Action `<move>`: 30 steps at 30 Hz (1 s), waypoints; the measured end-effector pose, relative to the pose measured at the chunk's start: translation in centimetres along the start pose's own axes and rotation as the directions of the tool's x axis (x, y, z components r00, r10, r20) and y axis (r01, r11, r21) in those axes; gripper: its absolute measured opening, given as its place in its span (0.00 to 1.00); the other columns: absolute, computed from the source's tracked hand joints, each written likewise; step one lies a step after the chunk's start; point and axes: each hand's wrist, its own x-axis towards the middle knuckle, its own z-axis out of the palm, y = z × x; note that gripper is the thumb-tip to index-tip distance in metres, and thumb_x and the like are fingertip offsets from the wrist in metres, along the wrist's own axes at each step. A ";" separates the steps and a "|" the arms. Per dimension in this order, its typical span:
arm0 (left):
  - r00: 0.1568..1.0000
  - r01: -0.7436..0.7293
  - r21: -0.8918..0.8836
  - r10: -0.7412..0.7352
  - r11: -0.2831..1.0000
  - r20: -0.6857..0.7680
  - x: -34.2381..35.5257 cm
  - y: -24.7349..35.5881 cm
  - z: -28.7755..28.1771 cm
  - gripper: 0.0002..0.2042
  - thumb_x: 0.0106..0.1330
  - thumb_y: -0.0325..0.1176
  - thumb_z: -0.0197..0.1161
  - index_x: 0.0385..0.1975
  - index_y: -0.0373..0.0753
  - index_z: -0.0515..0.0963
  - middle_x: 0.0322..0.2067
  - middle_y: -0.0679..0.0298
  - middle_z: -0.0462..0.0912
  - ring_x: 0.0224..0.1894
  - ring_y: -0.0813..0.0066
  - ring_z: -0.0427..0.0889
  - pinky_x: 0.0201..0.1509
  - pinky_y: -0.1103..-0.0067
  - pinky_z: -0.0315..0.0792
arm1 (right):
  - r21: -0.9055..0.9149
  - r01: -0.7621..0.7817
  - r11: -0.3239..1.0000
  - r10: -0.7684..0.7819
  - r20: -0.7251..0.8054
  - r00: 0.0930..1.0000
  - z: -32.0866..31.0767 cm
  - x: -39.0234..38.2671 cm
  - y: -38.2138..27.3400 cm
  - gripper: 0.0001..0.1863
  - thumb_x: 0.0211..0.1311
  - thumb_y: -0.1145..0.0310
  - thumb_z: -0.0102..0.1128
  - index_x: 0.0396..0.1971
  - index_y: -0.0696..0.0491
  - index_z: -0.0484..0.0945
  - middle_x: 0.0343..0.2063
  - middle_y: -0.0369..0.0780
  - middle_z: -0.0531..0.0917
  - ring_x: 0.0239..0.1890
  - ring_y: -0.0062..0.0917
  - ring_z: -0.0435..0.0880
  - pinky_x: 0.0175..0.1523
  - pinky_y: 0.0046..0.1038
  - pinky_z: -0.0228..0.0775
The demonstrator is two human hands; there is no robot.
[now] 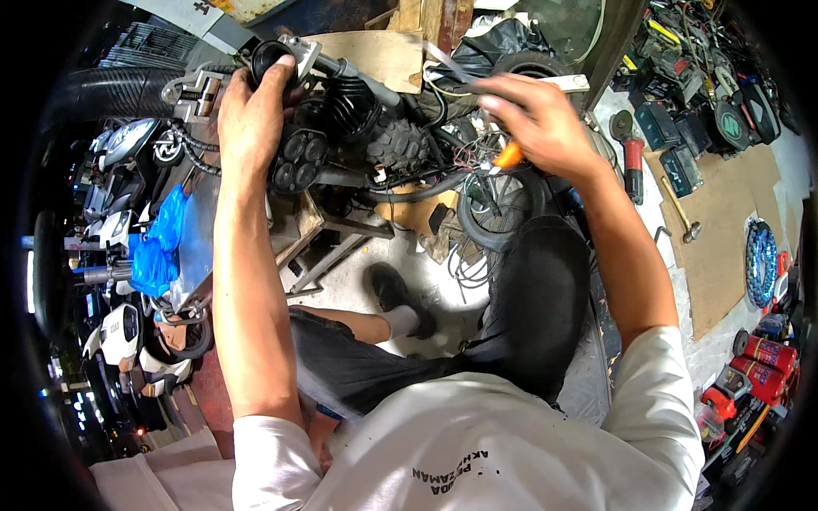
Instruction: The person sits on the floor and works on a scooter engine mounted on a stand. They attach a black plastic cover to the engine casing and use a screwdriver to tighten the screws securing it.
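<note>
At the top, my left hand [250,115] has its fingers wrapped on a black round part [266,58] beside a silver bracket [303,53] on a metal tube. My right hand [539,123] is closed on a tool, smeared by motion, with an orange handle [509,155] and what looks like a thin silver blade [447,60]; its exact kind is unclear. Between my hands lie black coiled parts [341,111], a knobbly tire [394,146], loose wires [486,136] and a cluster of black round switches or caps [298,162].
A metal-framed bench [332,255] stands below my left hand, with a blue bag [158,238] and scooters [119,336] beyond. A black ring [498,226] and cables lie by my leg. At right are a grinder [630,162], hammer [682,213], batteries [660,128] and red cylinders [758,375].
</note>
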 end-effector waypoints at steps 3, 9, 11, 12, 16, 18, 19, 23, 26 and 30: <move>1.000 0.025 0.068 -0.024 0.997 -0.018 -0.3 0.8 0.0 0.25 0.71 0.49 0.67 0.51 0.29 0.82 0.41 0.55 0.90 0.43 0.69 0.90 0.47 0.73 0.82 | -0.003 0.076 0.997 -0.075 0.093 0.993 2.5 4.7 -1.0 0.17 0.74 0.61 0.60 0.50 0.58 0.87 0.43 0.51 0.90 0.48 0.48 0.88 0.55 0.44 0.80; 0.997 0.026 0.092 -0.020 0.995 -0.070 -0.3 0.6 0.1 0.27 0.71 0.52 0.66 0.51 0.29 0.82 0.41 0.52 0.89 0.40 0.66 0.89 0.46 0.71 0.82 | -0.118 0.007 0.993 0.025 0.267 0.963 3.8 8.2 -3.7 0.16 0.71 0.63 0.62 0.49 0.58 0.88 0.40 0.53 0.89 0.47 0.50 0.88 0.55 0.46 0.79; 0.997 0.020 0.092 -0.013 0.996 -0.078 0.1 -0.1 -0.1 0.27 0.71 0.52 0.66 0.51 0.29 0.82 0.42 0.52 0.89 0.40 0.66 0.89 0.46 0.70 0.82 | -0.139 -0.007 0.990 0.047 0.290 0.956 3.8 8.9 -4.3 0.17 0.70 0.64 0.63 0.50 0.58 0.88 0.41 0.54 0.89 0.47 0.51 0.88 0.56 0.47 0.79; 0.997 0.018 0.090 -0.011 0.996 -0.078 0.1 -0.2 0.0 0.27 0.71 0.52 0.67 0.52 0.29 0.82 0.43 0.52 0.89 0.40 0.65 0.89 0.46 0.70 0.82 | -0.149 -0.005 0.989 0.051 0.306 0.951 3.8 9.2 -4.5 0.16 0.70 0.64 0.63 0.49 0.59 0.88 0.40 0.54 0.89 0.47 0.51 0.88 0.55 0.46 0.79; 0.998 0.031 -0.014 -0.032 0.999 -0.062 -0.3 0.2 0.2 0.26 0.72 0.52 0.67 0.52 0.30 0.82 0.44 0.53 0.89 0.41 0.67 0.91 0.44 0.72 0.82 | -0.228 -0.021 0.973 0.105 0.366 0.925 3.3 10.6 -6.7 0.15 0.69 0.65 0.64 0.46 0.60 0.88 0.37 0.56 0.88 0.46 0.51 0.88 0.54 0.45 0.78; 0.998 0.026 0.018 -0.025 1.000 -0.061 -0.2 0.2 0.1 0.25 0.72 0.51 0.67 0.51 0.30 0.82 0.43 0.53 0.89 0.41 0.68 0.91 0.44 0.72 0.82 | -0.303 0.009 0.953 0.126 0.424 0.897 3.1 11.4 -7.6 0.14 0.68 0.66 0.64 0.45 0.61 0.88 0.37 0.56 0.88 0.45 0.51 0.88 0.54 0.46 0.78; 0.998 0.024 0.035 -0.022 0.999 -0.061 -0.2 0.2 0.1 0.25 0.72 0.50 0.67 0.51 0.30 0.82 0.43 0.53 0.89 0.42 0.68 0.91 0.44 0.72 0.82 | -0.315 0.025 0.949 0.120 0.434 0.893 3.3 11.8 -7.6 0.14 0.67 0.66 0.64 0.43 0.61 0.88 0.37 0.56 0.88 0.45 0.52 0.88 0.54 0.46 0.79; 0.998 0.020 0.015 -0.019 1.000 -0.064 -0.3 0.4 0.3 0.24 0.73 0.50 0.67 0.51 0.30 0.82 0.41 0.53 0.90 0.41 0.68 0.92 0.44 0.73 0.82 | -0.329 -0.008 0.944 0.142 0.388 0.911 3.9 12.2 -8.0 0.14 0.66 0.66 0.65 0.42 0.61 0.89 0.35 0.56 0.88 0.44 0.53 0.88 0.53 0.45 0.79; 0.998 0.037 0.022 -0.036 0.999 -0.048 -0.1 0.2 0.1 0.24 0.74 0.49 0.67 0.53 0.30 0.81 0.42 0.53 0.89 0.40 0.67 0.92 0.44 0.74 0.82 | -0.311 -0.039 0.950 0.152 0.349 0.925 4.4 11.9 -8.0 0.14 0.65 0.65 0.65 0.41 0.60 0.89 0.34 0.56 0.88 0.44 0.53 0.88 0.53 0.46 0.80; 0.999 0.028 -0.003 -0.028 1.000 -0.040 -0.2 0.4 0.1 0.24 0.74 0.48 0.66 0.53 0.29 0.80 0.42 0.54 0.88 0.38 0.68 0.91 0.43 0.75 0.82 | -0.321 -0.071 0.945 0.181 0.328 0.927 4.7 11.9 -8.9 0.13 0.65 0.65 0.64 0.38 0.59 0.89 0.33 0.57 0.87 0.42 0.53 0.88 0.51 0.48 0.79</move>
